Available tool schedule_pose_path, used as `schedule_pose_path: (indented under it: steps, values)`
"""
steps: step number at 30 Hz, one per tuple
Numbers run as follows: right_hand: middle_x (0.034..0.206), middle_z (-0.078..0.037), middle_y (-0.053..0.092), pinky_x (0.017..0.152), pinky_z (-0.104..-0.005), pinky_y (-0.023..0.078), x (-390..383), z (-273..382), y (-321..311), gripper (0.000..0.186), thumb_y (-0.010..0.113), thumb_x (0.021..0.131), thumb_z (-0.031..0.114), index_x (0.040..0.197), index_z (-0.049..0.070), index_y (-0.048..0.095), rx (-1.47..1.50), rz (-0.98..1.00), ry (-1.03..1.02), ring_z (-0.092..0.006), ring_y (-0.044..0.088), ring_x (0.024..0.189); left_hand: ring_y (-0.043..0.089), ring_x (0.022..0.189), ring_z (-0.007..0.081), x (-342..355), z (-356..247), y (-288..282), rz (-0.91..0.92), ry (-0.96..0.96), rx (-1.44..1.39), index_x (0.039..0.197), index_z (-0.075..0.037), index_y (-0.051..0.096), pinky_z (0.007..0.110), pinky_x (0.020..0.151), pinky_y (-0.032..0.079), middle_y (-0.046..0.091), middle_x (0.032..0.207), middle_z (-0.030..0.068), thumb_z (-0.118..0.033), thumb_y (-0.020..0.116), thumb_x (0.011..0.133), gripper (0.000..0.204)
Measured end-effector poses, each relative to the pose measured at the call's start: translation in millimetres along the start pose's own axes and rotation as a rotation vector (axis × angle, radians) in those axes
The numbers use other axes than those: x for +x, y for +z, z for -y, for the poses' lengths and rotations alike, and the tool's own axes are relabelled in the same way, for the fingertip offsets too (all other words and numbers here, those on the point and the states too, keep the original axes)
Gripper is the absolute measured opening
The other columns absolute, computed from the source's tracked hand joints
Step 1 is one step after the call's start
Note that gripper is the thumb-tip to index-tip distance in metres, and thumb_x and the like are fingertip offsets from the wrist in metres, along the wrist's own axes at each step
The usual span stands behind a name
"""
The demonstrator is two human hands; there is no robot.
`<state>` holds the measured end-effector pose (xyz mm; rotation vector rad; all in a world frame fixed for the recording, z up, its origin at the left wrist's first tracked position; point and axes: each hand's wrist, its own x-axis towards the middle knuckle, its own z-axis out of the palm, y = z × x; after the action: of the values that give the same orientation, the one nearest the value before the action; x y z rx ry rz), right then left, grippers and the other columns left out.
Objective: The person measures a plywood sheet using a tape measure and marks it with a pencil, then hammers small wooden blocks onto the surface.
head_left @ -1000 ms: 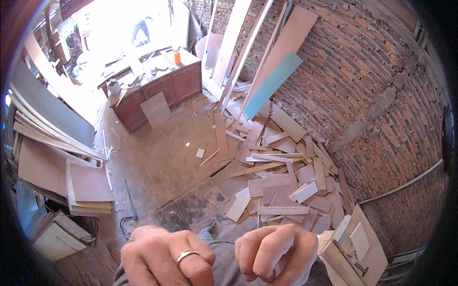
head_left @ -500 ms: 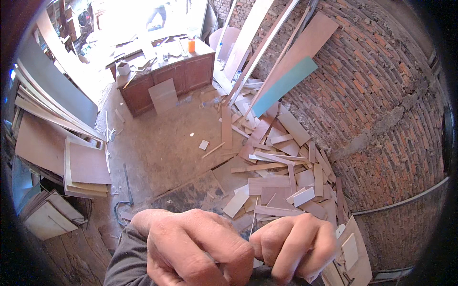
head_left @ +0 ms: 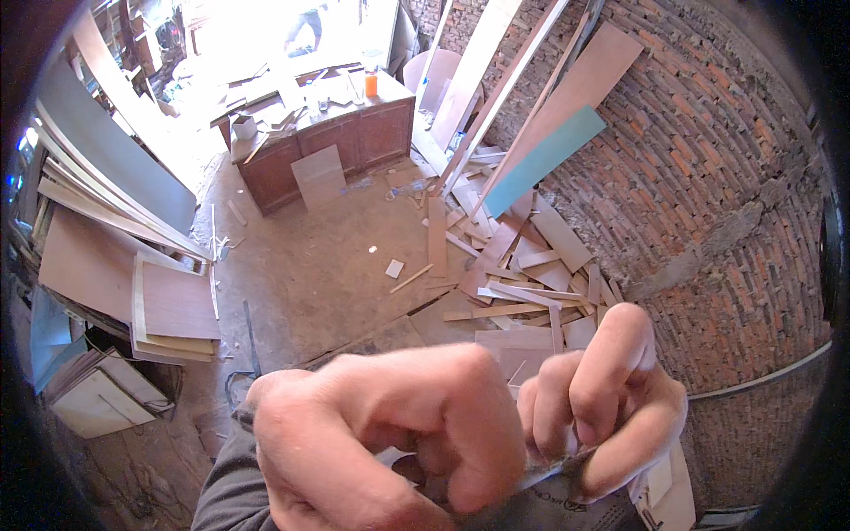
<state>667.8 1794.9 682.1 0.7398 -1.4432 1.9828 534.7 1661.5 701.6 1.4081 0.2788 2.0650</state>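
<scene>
My left hand [head_left: 381, 434] fills the lower middle, its fingers curled tightly inward around something small that is mostly hidden behind them. Just to its right, my right hand [head_left: 602, 407] is also bent closed, the index finger hooked high above the others. A thin greyish sliver [head_left: 544, 473] shows low between the two hands; I cannot make out what it is. Below the hands is my dark grey clothing [head_left: 232, 487], with some print on it at the lower right.
A wooden counter [head_left: 328, 155] holds scraps and an orange container [head_left: 371, 85], with a person [head_left: 301, 31] beyond. Offcuts [head_left: 540, 257] are piled along the brick wall [head_left: 735, 221] under leaning boards [head_left: 584, 71]. Sheets and planks [head_left: 88, 257] stand on the left. The concrete floor [head_left: 310, 274] lies between.
Both hands have moved up and to the right and look larger. My right index finger has risen above the other fingers. The room has shifted slightly in view.
</scene>
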Motion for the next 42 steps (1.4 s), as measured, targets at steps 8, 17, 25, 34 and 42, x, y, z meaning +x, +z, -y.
schedule_pose_path:
  steps: [8, 17, 25, 34, 42]
  values:
    - [0.099, -0.009, 0.046, 0.075, -0.0376, 0.055, 15, 5, 10, 0.019, 0.077, 0.080, 0.005, 0.077, 0.011, 0.059, -0.305, 0.026, -0.167, -0.0247, 0.058, 0.086, 0.047, 0.039, 0.0197, -8, 1, -9, -0.011, 0.166, 0.042, 0.061, -0.003, 0.049, 0.032, 0.034, 0.039, 0.059, 0.090, 0.0177, -0.001, 0.065, 0.089, 0.032]
    - [0.094, -0.003, 0.051, 0.077, -0.0375, 0.055, 2, 12, 43, 0.024, 0.074, 0.085, 0.002, 0.097, 0.013, 0.056, -0.302, -0.287, -0.345, -0.0193, 0.059, 0.083, 0.044, 0.045, 0.0121, -10, -21, 39, -0.434, 0.167, -0.130, 0.087, -0.007, 0.055, 0.028, 0.040, 0.035, 0.050, 0.061, 0.0030, -0.022, 0.061, 0.099, 0.020]
    - [0.099, -0.020, 0.062, 0.082, -0.0493, 0.059, -11, 25, 27, 0.016, 0.063, 0.095, 0.005, 0.108, 0.006, 0.053, -0.052, -0.096, -0.136, -0.0311, 0.065, 0.091, 0.060, 0.072, 0.0128, -8, 7, 33, 0.056, 0.600, 0.175, 0.082, -0.007, 0.069, 0.025, 0.054, 0.046, 0.063, 0.093, 0.0014, -0.009, 0.074, 0.086, 0.007]
    - [0.100, -0.020, 0.064, 0.086, -0.0456, 0.056, -20, 16, 11, 0.010, 0.058, 0.098, 0.006, 0.107, 0.005, 0.054, 0.129, -0.036, -0.207, -0.0305, 0.064, 0.092, 0.064, 0.078, 0.0153, -10, 21, 26, 0.211, 0.719, 0.204, 0.086, -0.002, 0.069, 0.028, 0.063, 0.055, 0.064, 0.091, 0.0033, -0.011, 0.065, 0.092, 0.011]
    - [0.101, -0.017, 0.064, 0.089, -0.0398, 0.053, -16, 22, 8, 0.021, 0.055, 0.101, 0.021, 0.113, 0.004, 0.056, -0.020, 0.069, -0.267, -0.0277, 0.062, 0.099, 0.066, 0.075, 0.0200, -3, 21, 25, 0.285, 0.603, 0.086, 0.087, -0.001, 0.072, 0.030, 0.065, 0.057, 0.068, 0.090, 0.0066, -0.013, 0.067, 0.091, 0.014]
